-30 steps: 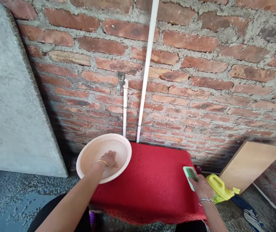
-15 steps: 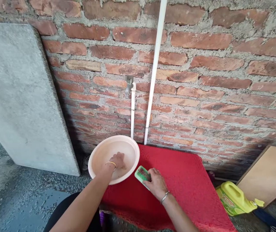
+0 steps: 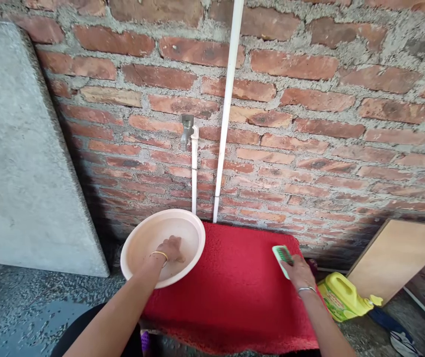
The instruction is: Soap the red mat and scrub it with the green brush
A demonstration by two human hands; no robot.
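Note:
My left hand point(image 3: 170, 248) is down inside a pale pink plastic basin point(image 3: 130, 262), palm lowered toward its bottom. Its fingers look loosely bent and apart, with nothing seen in them. The basin rests at the left end of a red, fuzzy cloth or mat point(image 3: 234, 287) spread over a low surface. At the right side of that mat, my right hand point(image 3: 298, 271) grips a scrub brush point(image 3: 282, 255) with a pale green body and green bristles. The bristles face up and to the side, held off the mat or barely over it; the exact gap cannot be told.
Behind stands a brick wall with a tap point(image 3: 187, 131) and white pipes point(image 3: 225, 114). A grey slab point(image 3: 30, 158) leans at the left over wet floor. To the right are a yellow detergent jug point(image 3: 344, 297), a tan board point(image 3: 398, 253) and a slipper point(image 3: 401, 342).
My right hand has carried the brush from beside the basin across to the mat's right side. My left hand stays in the basin. The whole view has shifted slightly.

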